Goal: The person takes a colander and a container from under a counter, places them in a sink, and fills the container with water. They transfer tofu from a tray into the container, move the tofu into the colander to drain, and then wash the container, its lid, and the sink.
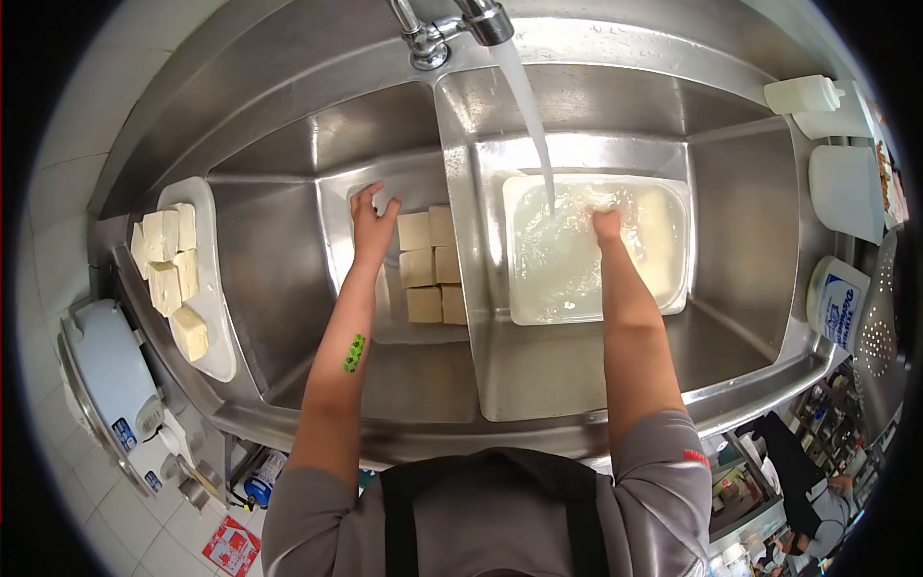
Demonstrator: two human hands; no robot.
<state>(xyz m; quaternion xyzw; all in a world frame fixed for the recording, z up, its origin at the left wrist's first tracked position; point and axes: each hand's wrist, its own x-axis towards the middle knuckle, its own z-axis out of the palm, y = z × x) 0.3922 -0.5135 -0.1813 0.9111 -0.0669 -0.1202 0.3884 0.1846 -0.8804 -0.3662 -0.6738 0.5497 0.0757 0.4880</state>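
Note:
My left hand (373, 223) is over the left basin, thumb and fingers apart and nothing between them. It is at the left side of a clear tray (385, 330) holding several pale square blocks (418, 268), which look like tofu or fresh cheese. My right hand (607, 223) dips into cloudy water in a white tub (512, 252) in the right basin. Its fingers are under the surface, so their grip is hidden. Just right of that hand, more pale blocks (655, 240) lie submerged along the tub's right side.
Water runs from a faucet (487, 23) into the tub. A divider (460, 192) separates the basins. On the left ledge, a white tray (217, 327) bears rough-cut pale blocks (165, 231). White containers (844, 192) and a perforated metal skimmer (877, 332) line the right. Another person (829, 510) is at lower right.

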